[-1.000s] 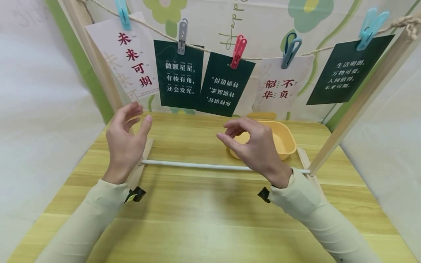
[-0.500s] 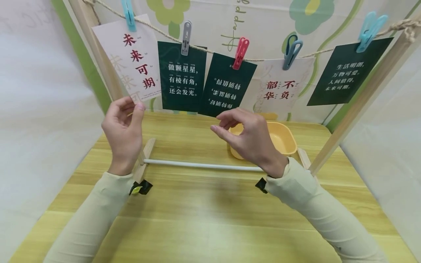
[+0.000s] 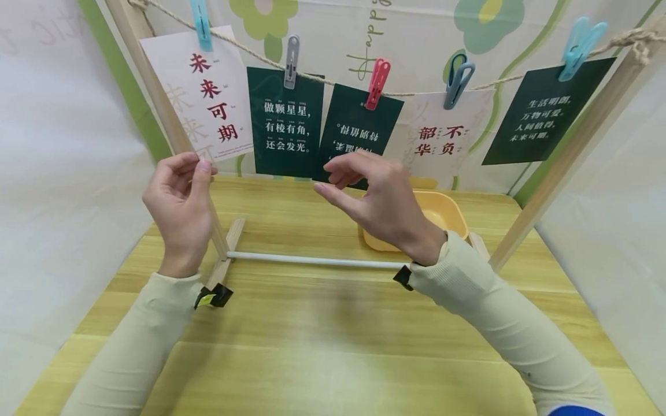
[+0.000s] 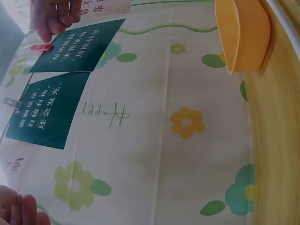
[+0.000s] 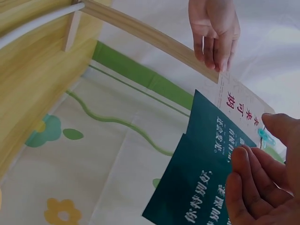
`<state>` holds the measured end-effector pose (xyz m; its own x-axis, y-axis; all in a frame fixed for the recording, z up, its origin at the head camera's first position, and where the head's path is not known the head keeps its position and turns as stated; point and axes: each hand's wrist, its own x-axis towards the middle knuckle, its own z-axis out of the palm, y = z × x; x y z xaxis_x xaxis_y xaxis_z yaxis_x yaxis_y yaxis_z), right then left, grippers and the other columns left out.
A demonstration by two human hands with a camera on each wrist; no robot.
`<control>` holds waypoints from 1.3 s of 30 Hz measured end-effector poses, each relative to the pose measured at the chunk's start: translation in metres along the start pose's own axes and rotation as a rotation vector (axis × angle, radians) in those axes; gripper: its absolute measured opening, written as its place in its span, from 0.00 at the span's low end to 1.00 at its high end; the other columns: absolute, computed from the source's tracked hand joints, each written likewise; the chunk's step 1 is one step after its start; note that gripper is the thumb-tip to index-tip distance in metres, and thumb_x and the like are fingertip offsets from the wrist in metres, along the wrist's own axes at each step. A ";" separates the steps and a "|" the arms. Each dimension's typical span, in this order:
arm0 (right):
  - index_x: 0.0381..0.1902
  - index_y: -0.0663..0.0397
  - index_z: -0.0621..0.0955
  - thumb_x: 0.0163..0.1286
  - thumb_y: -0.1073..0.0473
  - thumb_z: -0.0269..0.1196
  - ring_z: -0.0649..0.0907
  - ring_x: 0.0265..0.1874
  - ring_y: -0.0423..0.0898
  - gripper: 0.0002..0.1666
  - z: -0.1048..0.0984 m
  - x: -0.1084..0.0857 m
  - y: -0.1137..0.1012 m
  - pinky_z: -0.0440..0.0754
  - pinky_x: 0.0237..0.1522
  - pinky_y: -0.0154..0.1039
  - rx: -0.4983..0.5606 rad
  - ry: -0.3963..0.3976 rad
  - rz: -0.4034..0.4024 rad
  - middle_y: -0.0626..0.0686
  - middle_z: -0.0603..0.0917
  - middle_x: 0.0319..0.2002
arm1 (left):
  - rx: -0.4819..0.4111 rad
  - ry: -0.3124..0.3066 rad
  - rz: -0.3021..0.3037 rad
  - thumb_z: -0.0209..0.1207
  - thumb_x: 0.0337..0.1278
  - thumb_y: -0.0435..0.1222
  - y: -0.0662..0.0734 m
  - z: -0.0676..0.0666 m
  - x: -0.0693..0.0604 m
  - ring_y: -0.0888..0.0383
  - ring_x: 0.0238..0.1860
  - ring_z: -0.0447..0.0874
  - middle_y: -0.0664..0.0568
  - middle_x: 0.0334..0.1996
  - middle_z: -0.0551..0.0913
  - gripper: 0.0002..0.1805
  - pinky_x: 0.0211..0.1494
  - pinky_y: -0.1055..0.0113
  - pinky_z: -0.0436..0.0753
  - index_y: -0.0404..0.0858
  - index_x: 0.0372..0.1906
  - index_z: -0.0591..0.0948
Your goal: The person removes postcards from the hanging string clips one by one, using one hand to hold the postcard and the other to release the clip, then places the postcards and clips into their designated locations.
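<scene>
My left hand [image 3: 179, 211] pinches the lower left corner of a white card [image 3: 218, 98] with red characters. A light blue clothespin [image 3: 202, 26] clips that card to the rope. My right hand [image 3: 382, 202] hovers before an upside-down dark green card [image 3: 364, 118], thumb and fingers apart, holding nothing. That card hangs from a red clothespin [image 3: 378, 84] and its lower part is covered by the hand. Between the hands, another dark green card [image 3: 286, 124] hangs from a grey clothespin [image 3: 292, 60]. In the right wrist view, the left hand [image 5: 215, 35] meets the white card's edge [image 5: 239, 101].
Farther right hang a white card [image 3: 450, 133] and a green card [image 3: 548, 110]. The rope [image 3: 244, 44] runs between wooden posts [image 3: 564, 150]. A white rod [image 3: 312, 261] crosses low between them. A yellow basin [image 3: 442, 214] stands behind my right hand on the wooden table [image 3: 333, 346].
My left hand has risen to the white card's lower corner and taken hold of it, shifting the card slightly left. The right hand has moved left and up, in front of the upside-down green card.
</scene>
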<state>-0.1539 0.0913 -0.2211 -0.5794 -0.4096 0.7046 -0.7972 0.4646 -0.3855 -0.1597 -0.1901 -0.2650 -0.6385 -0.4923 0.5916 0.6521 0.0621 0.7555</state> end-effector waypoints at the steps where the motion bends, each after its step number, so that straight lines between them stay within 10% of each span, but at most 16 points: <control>1: 0.46 0.60 0.88 0.67 0.55 0.77 0.89 0.37 0.42 0.17 0.000 0.002 -0.001 0.89 0.45 0.39 -0.002 -0.001 -0.004 0.52 0.91 0.39 | -0.007 0.002 0.002 0.64 0.68 0.25 0.000 0.000 0.001 0.57 0.37 0.87 0.51 0.37 0.87 0.07 0.46 0.71 0.86 0.41 0.41 0.85; 39: 0.58 0.61 0.85 0.73 0.49 0.71 0.84 0.47 0.44 0.25 -0.001 0.073 -0.036 0.83 0.57 0.32 -0.096 -0.118 -0.010 0.55 0.88 0.49 | 0.078 0.028 0.020 0.64 0.69 0.27 0.004 -0.017 0.000 0.58 0.38 0.87 0.52 0.37 0.87 0.06 0.46 0.73 0.85 0.38 0.45 0.87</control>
<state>-0.1669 0.0452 -0.1556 -0.5918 -0.5019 0.6308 -0.7867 0.5304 -0.3160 -0.1503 -0.2052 -0.2669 -0.6131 -0.5140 0.5999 0.6302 0.1396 0.7638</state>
